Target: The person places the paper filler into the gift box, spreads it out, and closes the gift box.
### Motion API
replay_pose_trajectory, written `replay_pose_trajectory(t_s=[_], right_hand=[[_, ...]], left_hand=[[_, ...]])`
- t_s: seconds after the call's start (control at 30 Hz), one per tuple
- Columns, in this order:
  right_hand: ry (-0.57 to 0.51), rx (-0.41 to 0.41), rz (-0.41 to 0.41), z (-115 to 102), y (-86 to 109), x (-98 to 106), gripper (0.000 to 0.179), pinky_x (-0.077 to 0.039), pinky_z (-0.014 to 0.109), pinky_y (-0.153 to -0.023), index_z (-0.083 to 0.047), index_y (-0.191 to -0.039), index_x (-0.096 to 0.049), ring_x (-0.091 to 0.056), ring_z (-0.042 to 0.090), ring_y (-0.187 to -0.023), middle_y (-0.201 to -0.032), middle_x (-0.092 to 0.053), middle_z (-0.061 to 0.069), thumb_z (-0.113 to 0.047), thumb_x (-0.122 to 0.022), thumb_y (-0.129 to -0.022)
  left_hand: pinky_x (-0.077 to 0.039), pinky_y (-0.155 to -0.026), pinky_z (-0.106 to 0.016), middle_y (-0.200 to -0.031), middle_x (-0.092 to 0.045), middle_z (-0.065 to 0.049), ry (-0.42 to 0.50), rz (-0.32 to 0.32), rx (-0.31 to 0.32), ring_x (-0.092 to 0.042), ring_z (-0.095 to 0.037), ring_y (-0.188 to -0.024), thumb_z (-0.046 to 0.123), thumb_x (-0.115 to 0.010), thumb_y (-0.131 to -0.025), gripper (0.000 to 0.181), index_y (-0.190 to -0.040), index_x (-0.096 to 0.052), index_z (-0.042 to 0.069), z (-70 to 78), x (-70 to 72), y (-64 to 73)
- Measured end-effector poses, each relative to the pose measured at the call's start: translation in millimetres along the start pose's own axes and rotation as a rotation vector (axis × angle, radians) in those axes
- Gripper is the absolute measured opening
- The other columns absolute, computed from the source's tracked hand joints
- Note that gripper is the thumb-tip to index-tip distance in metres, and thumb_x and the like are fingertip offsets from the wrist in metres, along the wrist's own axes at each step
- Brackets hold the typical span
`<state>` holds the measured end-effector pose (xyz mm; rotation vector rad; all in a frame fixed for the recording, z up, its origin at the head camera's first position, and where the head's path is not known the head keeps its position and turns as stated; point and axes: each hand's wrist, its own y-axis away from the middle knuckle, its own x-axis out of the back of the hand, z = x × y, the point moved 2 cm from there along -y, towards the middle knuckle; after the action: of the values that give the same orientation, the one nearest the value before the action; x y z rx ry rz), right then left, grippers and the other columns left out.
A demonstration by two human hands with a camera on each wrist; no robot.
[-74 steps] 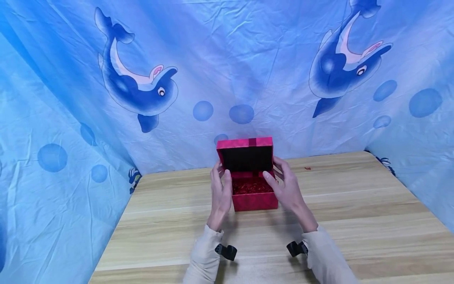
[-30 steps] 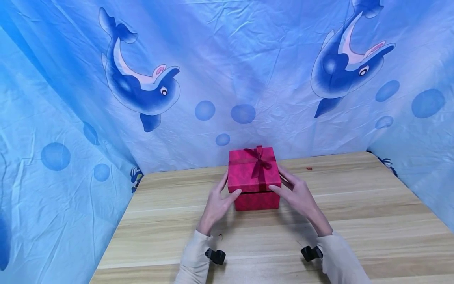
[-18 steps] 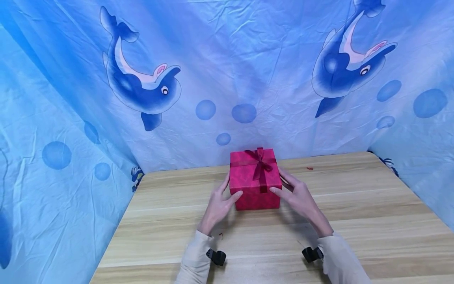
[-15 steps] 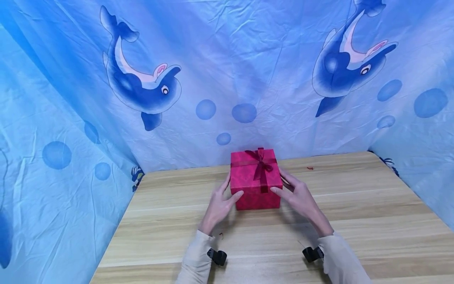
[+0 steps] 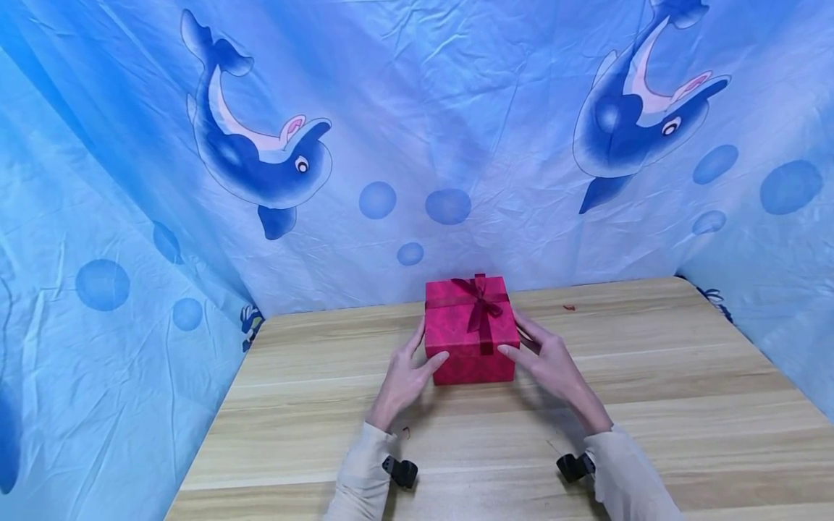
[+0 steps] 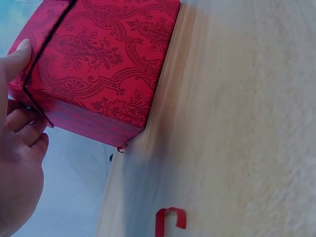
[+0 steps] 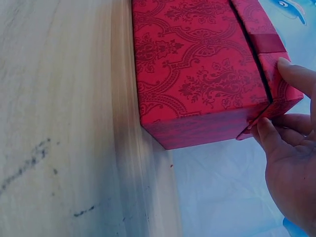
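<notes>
A red patterned gift box [image 5: 472, 367] stands on the wooden table, its lid [image 5: 446, 318] seated over the base. A dark red ribbon bow [image 5: 483, 307] is tied on top. My left hand [image 5: 402, 376] grips the lid's left side, thumb on the front face and fingers along the side. On the opposite side, my right hand [image 5: 552, 365] holds the lid the same way. Both wrist views show a thin dark gap between lid and base [image 6: 94, 64], with fingers curled at the lid's lower edge [image 7: 276, 94]. The inside of the box is hidden.
A small red paper strip [image 6: 170, 217] lies on the table near my left wrist. Another red scrap [image 5: 570, 308] is at the back right. Dark marks [image 7: 29, 163] streak the tabletop. A blue dolphin-print cloth [image 5: 404, 130] hangs behind and at both sides.
The lid was tilted up showing red shredded filling inside; both hands have brought it down flat onto the base. Over the last half second it has barely moved, settling slightly.
</notes>
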<state>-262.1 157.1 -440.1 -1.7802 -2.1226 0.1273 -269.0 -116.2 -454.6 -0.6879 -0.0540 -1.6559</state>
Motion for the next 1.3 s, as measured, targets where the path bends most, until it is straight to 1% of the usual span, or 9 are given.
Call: replay_pose_trajectory(t_s=[0.1, 0.2, 0.33, 0.5, 0.67, 0.8, 0.97, 1.17, 1.3], right_hand=[[0.007, -0.003, -0.003, 1.7, -0.2, 0.4, 0.076, -0.047, 0.029, -0.101, -0.003, -0.16, -0.037, -0.04, 0.04, -0.145, -0.164, -0.033, 0.022, -0.014, -0.077, -0.096], [0.006, -0.005, -0.006, 3.3, -0.4, 0.7, 0.076, -0.047, 0.03, -0.1, -0.003, -0.16, -0.037, -0.044, 0.04, -0.143, -0.163, -0.033, 0.022, -0.014, -0.077, -0.096], [-0.011, -0.01, -0.014, 5.9, -0.7, 0.8, 0.076, -0.049, 0.029, -0.099, -0.003, -0.16, -0.037, -0.048, 0.04, -0.139, -0.163, -0.033, 0.023, -0.013, -0.076, -0.096], [0.003, -0.008, -0.018, 8.5, 0.2, 0.5, 0.075, -0.048, 0.028, -0.1, -0.003, -0.16, -0.037, -0.048, 0.04, -0.139, -0.162, -0.034, 0.024, -0.012, -0.076, -0.096], [0.025, -0.011, -0.027, 12.0, 1.3, -0.9, 0.075, -0.048, 0.029, -0.1, -0.001, -0.16, -0.035, -0.049, 0.04, -0.137, -0.163, -0.033, 0.025, -0.01, -0.075, -0.097], [0.018, -0.006, -0.035, 14.8, 1.3, -1.4, 0.074, -0.048, 0.028, -0.1, 0.001, -0.159, -0.034, -0.05, 0.04, -0.136, -0.163, -0.032, 0.026, -0.009, -0.074, -0.097], [0.024, -0.008, -0.037, 16.5, 1.5, -1.9, 0.075, -0.049, 0.029, -0.098, 0.003, -0.158, -0.034, -0.052, 0.04, -0.134, -0.162, -0.031, 0.027, -0.008, -0.075, -0.096], [0.065, 0.022, -0.034, 18.2, 0.9, -3.4, 0.074, -0.05, 0.031, -0.098, 0.007, -0.157, -0.035, -0.052, 0.042, -0.133, -0.159, -0.034, 0.03, -0.005, -0.075, -0.096], [0.068, 0.017, -0.032, 21.0, 0.9, -3.2, 0.074, -0.05, 0.031, -0.097, 0.007, -0.157, -0.035, -0.053, 0.042, -0.132, -0.158, -0.035, 0.031, -0.005, -0.075, -0.095]], left_hand=[[-0.029, -0.12, -0.05, -0.164, -0.033, -0.014, -0.002, -0.011, 0.015, -0.032, -0.03, -0.15, 0.038, -0.071, -0.099, 0.083, -0.163, -0.028, 0.006, -1.8, -1.3, 0.1], [-0.029, -0.12, -0.05, -0.164, -0.032, -0.013, -0.005, -0.018, 0.025, -0.032, -0.03, -0.15, 0.039, -0.071, -0.1, 0.084, -0.163, -0.027, 0.005, -2.4, -2.2, -0.2], [-0.029, -0.12, -0.052, -0.164, -0.031, -0.015, -0.006, -0.023, 0.038, -0.032, -0.031, -0.15, 0.042, -0.07, -0.1, 0.085, -0.164, -0.026, 0.007, -2.7, -2.9, 0.1], [-0.028, -0.12, -0.052, -0.165, -0.029, -0.014, 0.003, -0.033, 0.063, -0.029, -0.031, -0.151, 0.045, -0.068, -0.1, 0.086, -0.165, -0.024, 0.011, -4.8, -5.0, 2.4], [-0.027, -0.121, -0.05, -0.165, -0.031, -0.013, 0.011, -0.031, 0.072, -0.029, -0.031, -0.151, 0.043, -0.069, -0.1, 0.085, -0.165, -0.024, 0.01, -6.1, -6.6, 4.1], [-0.028, -0.121, -0.05, -0.165, -0.031, -0.013, -0.011, -0.033, 0.081, -0.031, -0.033, -0.15, 0.044, -0.069, -0.1, 0.086, -0.164, -0.025, 0.007, -7.6, -7.4, 4.8], [-0.027, -0.121, -0.05, -0.165, -0.03, -0.013, -0.024, -0.044, 0.089, -0.03, -0.033, -0.151, 0.046, -0.067, -0.101, 0.086, -0.165, -0.023, 0.008, -8.9, -9.0, 6.0], [-0.027, -0.121, -0.051, -0.165, -0.031, -0.014, -0.031, -0.048, 0.083, -0.029, -0.033, -0.151, 0.045, -0.066, -0.101, 0.086, -0.164, -0.024, 0.006, -12.2, -10.1, 6.8], [-0.026, -0.121, -0.052, -0.166, -0.03, -0.013, -0.036, -0.052, 0.09, -0.029, -0.033, -0.151, 0.047, -0.066, -0.101, 0.087, -0.164, -0.023, 0.005, -13.1, -10.6, 6.5]])
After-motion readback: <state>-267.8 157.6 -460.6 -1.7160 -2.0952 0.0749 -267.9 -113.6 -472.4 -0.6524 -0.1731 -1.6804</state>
